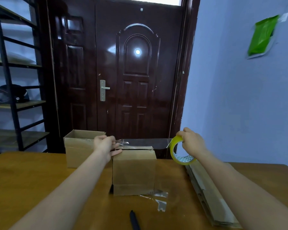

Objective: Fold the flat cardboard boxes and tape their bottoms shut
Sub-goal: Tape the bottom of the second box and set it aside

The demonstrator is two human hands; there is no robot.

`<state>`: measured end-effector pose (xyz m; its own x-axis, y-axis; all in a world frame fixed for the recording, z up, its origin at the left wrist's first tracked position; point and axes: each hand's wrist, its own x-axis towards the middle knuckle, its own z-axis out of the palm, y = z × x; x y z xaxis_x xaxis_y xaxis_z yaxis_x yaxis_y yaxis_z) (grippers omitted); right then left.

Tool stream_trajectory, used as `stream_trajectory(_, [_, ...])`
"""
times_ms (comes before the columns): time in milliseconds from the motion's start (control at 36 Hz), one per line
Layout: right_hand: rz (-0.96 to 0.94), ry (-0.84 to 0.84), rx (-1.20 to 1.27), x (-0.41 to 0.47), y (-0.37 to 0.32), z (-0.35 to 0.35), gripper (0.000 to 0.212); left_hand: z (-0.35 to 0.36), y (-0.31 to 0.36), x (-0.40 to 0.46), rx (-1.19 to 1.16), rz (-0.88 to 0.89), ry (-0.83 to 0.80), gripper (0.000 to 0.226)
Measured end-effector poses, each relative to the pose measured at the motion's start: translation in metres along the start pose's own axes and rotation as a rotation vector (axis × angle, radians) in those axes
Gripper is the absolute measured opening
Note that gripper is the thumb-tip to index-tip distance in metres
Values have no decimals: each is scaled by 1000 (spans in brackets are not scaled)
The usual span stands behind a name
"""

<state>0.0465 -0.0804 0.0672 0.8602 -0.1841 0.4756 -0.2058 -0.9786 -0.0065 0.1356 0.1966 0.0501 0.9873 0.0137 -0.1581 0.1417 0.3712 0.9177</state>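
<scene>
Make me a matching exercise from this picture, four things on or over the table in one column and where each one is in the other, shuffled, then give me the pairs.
Things
1. yellow roll of clear tape
2. open-topped brown cardboard box
3. stack of flat cardboard sheets
4. black pen

Places
A. flat along the table's right side
B. near the table's front edge
C. gripped in the right hand
D. behind the left hand

Pairs: 1-C, 2-D, 3-A, 4-B

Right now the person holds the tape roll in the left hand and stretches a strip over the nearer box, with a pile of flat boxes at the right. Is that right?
Not quite: the head view shows the tape roll in the right hand; the left hand pinches the strip's free end. The strip does stretch over the nearer box, with the flat boxes at the right.
</scene>
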Motion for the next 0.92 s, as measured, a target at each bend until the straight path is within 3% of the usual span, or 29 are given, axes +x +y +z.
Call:
stream_trajectory(306, [17, 19, 46, 6, -5, 3, 44, -6, 4, 2, -51, -40, -61, 33])
stream_trajectory(472, [5, -13, 65, 9, -12, 9, 46, -12, 11, 0, -123, -115, -140, 11])
stream_trajectory(639, [-2, -29, 62, 9, -15, 18, 45, -13, 11, 0, -188, -134, -156, 45])
stream_trajectory(917, [-1, -76, 78, 9, -16, 30, 50, -13, 14, -5, -177, -136, -144, 49])
